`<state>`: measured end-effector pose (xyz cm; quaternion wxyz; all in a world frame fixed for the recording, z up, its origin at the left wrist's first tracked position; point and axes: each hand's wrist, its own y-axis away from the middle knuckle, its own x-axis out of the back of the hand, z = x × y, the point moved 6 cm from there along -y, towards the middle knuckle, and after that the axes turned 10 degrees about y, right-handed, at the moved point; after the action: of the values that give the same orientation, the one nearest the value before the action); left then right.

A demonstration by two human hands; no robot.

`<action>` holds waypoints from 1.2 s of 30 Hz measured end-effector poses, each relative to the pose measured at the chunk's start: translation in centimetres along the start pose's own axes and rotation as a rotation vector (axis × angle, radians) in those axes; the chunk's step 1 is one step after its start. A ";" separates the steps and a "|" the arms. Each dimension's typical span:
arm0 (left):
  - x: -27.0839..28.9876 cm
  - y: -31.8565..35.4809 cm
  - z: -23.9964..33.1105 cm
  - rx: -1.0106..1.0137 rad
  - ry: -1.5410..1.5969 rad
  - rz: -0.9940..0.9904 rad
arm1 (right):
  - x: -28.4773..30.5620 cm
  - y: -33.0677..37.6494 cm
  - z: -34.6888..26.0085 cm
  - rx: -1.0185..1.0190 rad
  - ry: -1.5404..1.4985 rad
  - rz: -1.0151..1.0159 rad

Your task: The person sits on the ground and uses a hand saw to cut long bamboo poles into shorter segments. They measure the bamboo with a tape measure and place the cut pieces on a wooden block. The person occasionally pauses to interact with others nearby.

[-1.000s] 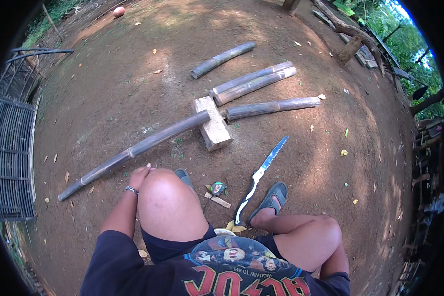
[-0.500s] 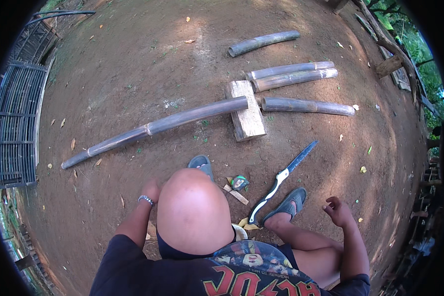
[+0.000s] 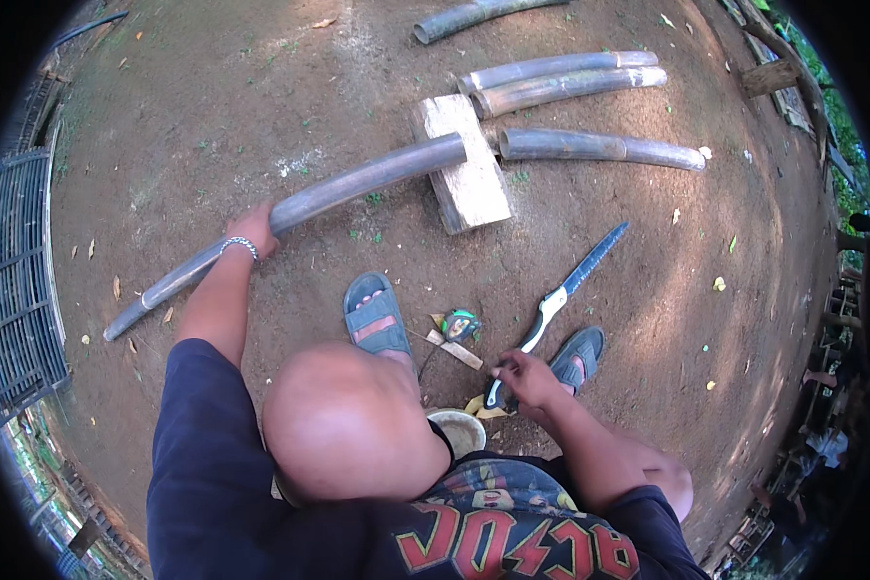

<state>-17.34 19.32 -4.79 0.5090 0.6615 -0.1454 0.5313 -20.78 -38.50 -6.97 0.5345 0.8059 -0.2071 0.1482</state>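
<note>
Left hand (image 3: pixel 253 229) on bamboo pole (image 3: pixel 358 182); dirt ground (image 3: pixel 213 106)

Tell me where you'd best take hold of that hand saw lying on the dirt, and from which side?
By its pale handle, probably. The hand saw lies flat, its blue blade pointing up and away toward the bamboo poles, the handle end nearest the person's feet. The right hand is already at that handle end, coming from the near side, which keeps fingers clear of the blade. The left hand rests on the long bamboo pole.

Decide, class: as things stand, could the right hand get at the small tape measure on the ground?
Probably yes. The right hand rests on the saw handle, and the tape measure lies close beside it on bare dirt, with nothing between them.
</note>
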 end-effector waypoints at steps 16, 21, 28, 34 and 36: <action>7.6 -0.6 28.9 -0.649 0.091 0.173 | 2.1 -3.1 4.0 -0.103 -0.129 0.128; 5.0 -2.4 39.8 -0.661 0.057 0.060 | 0.5 -3.0 2.8 -0.094 -0.145 0.089; 2.7 -2.8 38.7 -0.709 0.185 -0.009 | -2.3 -2.0 0.9 -0.020 -0.114 -0.039; 6.3 -3.4 26.8 -0.604 0.430 0.092 | -1.2 -3.1 -0.9 0.012 0.062 -0.091; 6.2 -3.7 19.3 -0.461 0.530 0.171 | -0.6 -3.7 -2.5 0.057 0.253 -0.076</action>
<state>-1.48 7.09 0.17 0.6185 0.3539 -0.1792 0.6784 -19.53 -34.78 -9.27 0.5385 0.8029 -0.1029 0.2340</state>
